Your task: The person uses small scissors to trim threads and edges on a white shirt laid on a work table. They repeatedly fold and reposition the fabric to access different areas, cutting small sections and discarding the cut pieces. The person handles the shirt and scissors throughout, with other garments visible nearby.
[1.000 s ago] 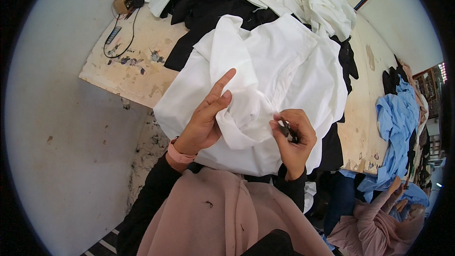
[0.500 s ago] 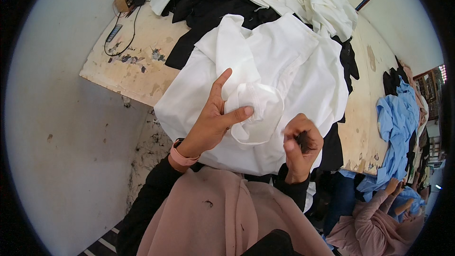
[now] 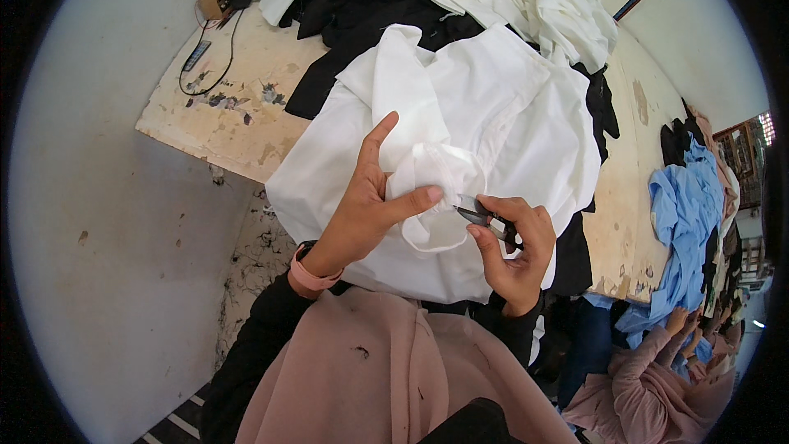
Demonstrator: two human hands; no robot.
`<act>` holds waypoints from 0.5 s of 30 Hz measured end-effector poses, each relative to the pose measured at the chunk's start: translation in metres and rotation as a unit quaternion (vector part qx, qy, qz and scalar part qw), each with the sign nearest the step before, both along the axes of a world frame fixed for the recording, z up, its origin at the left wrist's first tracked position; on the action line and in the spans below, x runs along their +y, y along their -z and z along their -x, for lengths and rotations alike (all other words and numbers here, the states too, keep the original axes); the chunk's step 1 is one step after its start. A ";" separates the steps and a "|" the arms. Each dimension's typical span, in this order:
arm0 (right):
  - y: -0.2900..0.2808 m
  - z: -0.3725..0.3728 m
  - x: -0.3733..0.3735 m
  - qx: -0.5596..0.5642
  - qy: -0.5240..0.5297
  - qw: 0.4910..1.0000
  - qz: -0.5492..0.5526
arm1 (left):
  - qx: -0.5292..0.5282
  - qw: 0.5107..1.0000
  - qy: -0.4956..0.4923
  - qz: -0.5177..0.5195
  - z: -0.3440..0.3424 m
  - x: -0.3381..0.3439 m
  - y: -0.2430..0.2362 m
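Head view: a pale worktable bears a white placket-front shirt, spread over black cloth at its near edge, its sleeve end bunched in front. The left hand clamps this end under its thumb, index finger stretched apart; the right hand pinches dark-handled thread snips, tips at the fabric.

Pale stained table | slim dark device | black cloth | white garment | blue cloth, right edge

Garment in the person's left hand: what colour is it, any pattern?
The garment is white, with no pattern visible; best seen in the head view.
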State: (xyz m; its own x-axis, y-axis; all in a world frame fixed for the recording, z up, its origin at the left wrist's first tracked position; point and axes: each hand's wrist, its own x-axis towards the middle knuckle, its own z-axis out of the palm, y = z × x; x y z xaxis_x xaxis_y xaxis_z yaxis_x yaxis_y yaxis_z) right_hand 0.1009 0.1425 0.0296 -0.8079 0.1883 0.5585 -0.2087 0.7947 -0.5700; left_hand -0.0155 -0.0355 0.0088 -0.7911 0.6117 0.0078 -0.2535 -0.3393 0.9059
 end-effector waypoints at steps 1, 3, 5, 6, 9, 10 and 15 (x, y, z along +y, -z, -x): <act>-0.002 0.001 0.000 -0.005 0.009 1.000 -0.027 | 0.005 1.000 0.000 -0.002 -0.001 0.000 -0.001; -0.005 0.001 -0.001 0.006 0.006 0.999 -0.044 | 0.016 1.000 -0.007 0.002 -0.001 0.001 -0.002; -0.007 0.001 -0.002 0.010 0.011 0.999 -0.044 | 0.014 1.000 -0.015 0.006 -0.002 0.000 -0.003; -0.006 0.002 -0.002 0.017 0.013 0.999 -0.034 | 0.007 1.000 -0.019 0.008 -0.002 0.000 -0.003; -0.003 0.001 -0.004 0.004 0.013 1.000 -0.022 | 0.001 1.000 -0.022 0.010 -0.002 -0.002 -0.002; -0.003 0.000 -0.004 -0.019 0.017 0.999 -0.026 | 0.013 1.000 -0.018 0.005 -0.003 -0.002 -0.001; -0.001 0.002 -0.006 0.014 0.015 1.000 -0.014 | -0.030 0.999 -0.025 0.008 -0.001 -0.002 -0.004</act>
State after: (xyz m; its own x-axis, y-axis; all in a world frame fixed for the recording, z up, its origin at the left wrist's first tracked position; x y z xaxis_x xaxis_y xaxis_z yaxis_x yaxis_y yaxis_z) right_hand 0.0987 0.1366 0.0308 -0.7861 0.1970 0.5858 -0.1997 0.8160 -0.5424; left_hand -0.0143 -0.0371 0.0126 -0.8195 0.5709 -0.0500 -0.2907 -0.3390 0.8947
